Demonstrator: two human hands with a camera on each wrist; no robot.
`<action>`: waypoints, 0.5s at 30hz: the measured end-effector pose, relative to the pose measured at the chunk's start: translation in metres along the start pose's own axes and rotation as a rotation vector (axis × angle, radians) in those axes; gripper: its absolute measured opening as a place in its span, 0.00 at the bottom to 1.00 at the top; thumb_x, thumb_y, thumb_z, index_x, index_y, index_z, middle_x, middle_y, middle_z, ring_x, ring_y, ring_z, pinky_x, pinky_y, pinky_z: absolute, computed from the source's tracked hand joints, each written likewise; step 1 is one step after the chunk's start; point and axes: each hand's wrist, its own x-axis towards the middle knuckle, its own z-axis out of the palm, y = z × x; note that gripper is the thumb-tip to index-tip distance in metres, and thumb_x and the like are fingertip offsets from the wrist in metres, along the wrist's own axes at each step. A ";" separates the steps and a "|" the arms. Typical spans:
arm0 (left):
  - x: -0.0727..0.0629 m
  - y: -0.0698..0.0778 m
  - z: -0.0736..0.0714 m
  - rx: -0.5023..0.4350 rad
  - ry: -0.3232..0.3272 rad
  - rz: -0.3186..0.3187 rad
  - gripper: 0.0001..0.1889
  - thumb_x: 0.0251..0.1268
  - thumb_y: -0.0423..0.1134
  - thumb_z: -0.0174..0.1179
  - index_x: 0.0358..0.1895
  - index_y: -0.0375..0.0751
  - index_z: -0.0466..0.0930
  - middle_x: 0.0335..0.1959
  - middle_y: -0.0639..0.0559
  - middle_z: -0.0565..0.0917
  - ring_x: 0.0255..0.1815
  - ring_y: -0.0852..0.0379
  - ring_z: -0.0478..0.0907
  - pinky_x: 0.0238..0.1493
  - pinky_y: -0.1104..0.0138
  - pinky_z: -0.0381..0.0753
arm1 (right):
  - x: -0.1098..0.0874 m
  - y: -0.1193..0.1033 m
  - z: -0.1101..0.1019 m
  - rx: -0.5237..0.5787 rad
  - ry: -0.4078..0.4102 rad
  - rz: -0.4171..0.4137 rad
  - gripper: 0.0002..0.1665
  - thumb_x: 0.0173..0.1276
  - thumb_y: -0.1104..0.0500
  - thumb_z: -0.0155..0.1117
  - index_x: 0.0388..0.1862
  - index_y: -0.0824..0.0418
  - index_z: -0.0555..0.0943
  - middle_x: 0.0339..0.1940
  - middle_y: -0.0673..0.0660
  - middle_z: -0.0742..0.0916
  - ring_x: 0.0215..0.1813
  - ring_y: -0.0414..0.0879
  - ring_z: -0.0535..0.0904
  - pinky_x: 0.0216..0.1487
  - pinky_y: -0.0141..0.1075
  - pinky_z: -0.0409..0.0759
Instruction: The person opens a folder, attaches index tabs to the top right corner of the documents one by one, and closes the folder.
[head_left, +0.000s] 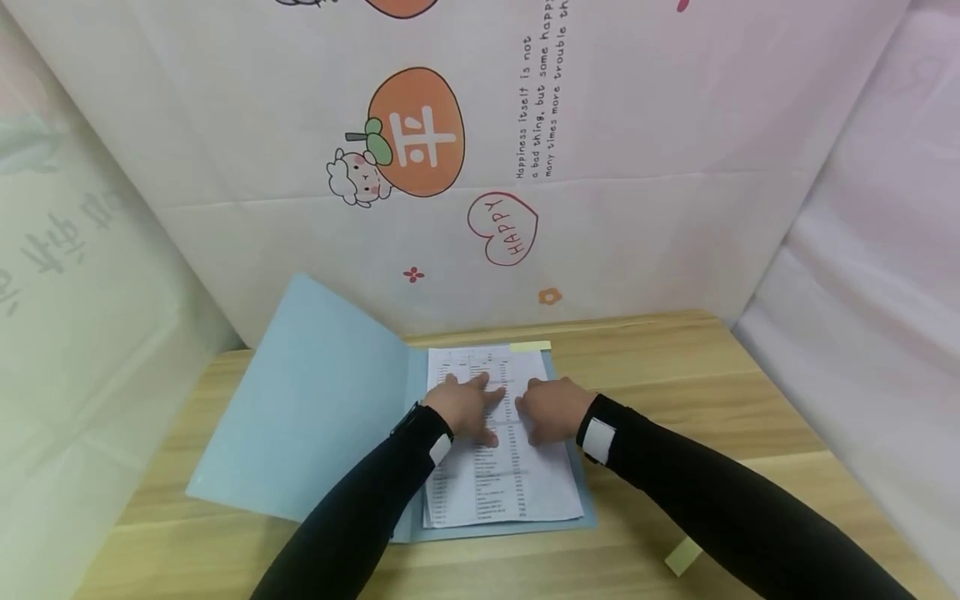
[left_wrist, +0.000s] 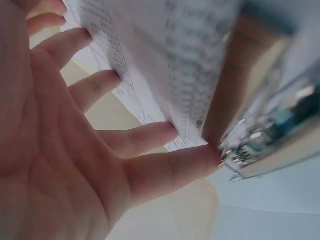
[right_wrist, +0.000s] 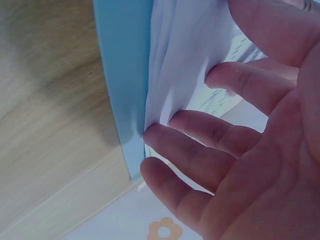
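A light-blue folder (head_left: pixel 307 400) lies open on the wooden table, its cover swung to the left and slightly raised. Printed sheets (head_left: pixel 498 492) with columns of text rest on its right side. My left hand (head_left: pixel 465 408) has its fingers spread, and the fingertips touch the sheets. Beside that hand's fingers, the left wrist view shows a shiny metal part (left_wrist: pixel 255 142), too blurred to name surely. With fingers extended, my right hand (head_left: pixel 553 408) touches the sheets near their right edge. Several paper layers (right_wrist: pixel 175 55) show under its fingertips in the right wrist view.
A pale yellow strip (head_left: pixel 530 346) lies at the top edge of the folder. Another yellowish piece (head_left: pixel 683 557) lies on the table (head_left: pixel 652 358) beside the right forearm. White printed cloth (head_left: pixel 637 208) hangs behind and along both sides.
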 end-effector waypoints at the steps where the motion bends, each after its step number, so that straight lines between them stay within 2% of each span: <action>1: -0.004 0.000 0.002 -0.004 0.003 0.004 0.46 0.49 0.69 0.69 0.75 0.75 0.60 0.79 0.57 0.55 0.73 0.29 0.55 0.56 0.36 0.70 | 0.000 -0.001 -0.001 0.004 0.000 -0.001 0.25 0.59 0.49 0.75 0.53 0.59 0.84 0.38 0.56 0.81 0.29 0.45 0.75 0.40 0.50 0.79; 4: -0.021 0.000 0.008 0.006 0.019 0.021 0.46 0.49 0.69 0.69 0.75 0.73 0.62 0.79 0.55 0.56 0.73 0.30 0.55 0.59 0.33 0.65 | -0.001 -0.004 -0.002 0.009 -0.018 0.009 0.28 0.61 0.49 0.74 0.57 0.60 0.83 0.40 0.57 0.81 0.29 0.44 0.74 0.35 0.42 0.78; 7: -0.044 0.004 0.013 0.043 0.025 0.031 0.49 0.43 0.69 0.72 0.75 0.71 0.63 0.78 0.52 0.59 0.73 0.31 0.57 0.63 0.33 0.59 | -0.003 -0.005 -0.002 0.016 -0.031 0.022 0.32 0.61 0.49 0.74 0.62 0.60 0.81 0.41 0.58 0.80 0.29 0.45 0.74 0.33 0.39 0.77; 9: -0.059 0.008 0.016 0.067 0.019 0.044 0.51 0.40 0.69 0.73 0.75 0.69 0.64 0.77 0.49 0.60 0.72 0.32 0.59 0.64 0.36 0.60 | -0.003 -0.006 0.000 0.012 -0.032 0.022 0.34 0.62 0.48 0.74 0.64 0.61 0.80 0.43 0.59 0.80 0.29 0.46 0.74 0.34 0.39 0.77; 11: -0.073 0.012 0.019 0.071 0.015 0.065 0.51 0.39 0.67 0.74 0.74 0.66 0.66 0.76 0.46 0.62 0.71 0.31 0.61 0.62 0.39 0.66 | -0.004 -0.006 0.001 0.018 -0.032 0.021 0.35 0.62 0.49 0.73 0.65 0.62 0.79 0.44 0.60 0.80 0.30 0.46 0.74 0.35 0.39 0.77; 15: -0.092 0.018 0.022 0.046 0.030 0.101 0.48 0.41 0.63 0.76 0.72 0.64 0.69 0.75 0.44 0.64 0.69 0.29 0.63 0.55 0.42 0.74 | -0.004 -0.005 0.002 0.042 -0.031 0.023 0.36 0.63 0.49 0.73 0.67 0.63 0.77 0.47 0.62 0.81 0.32 0.46 0.75 0.38 0.39 0.77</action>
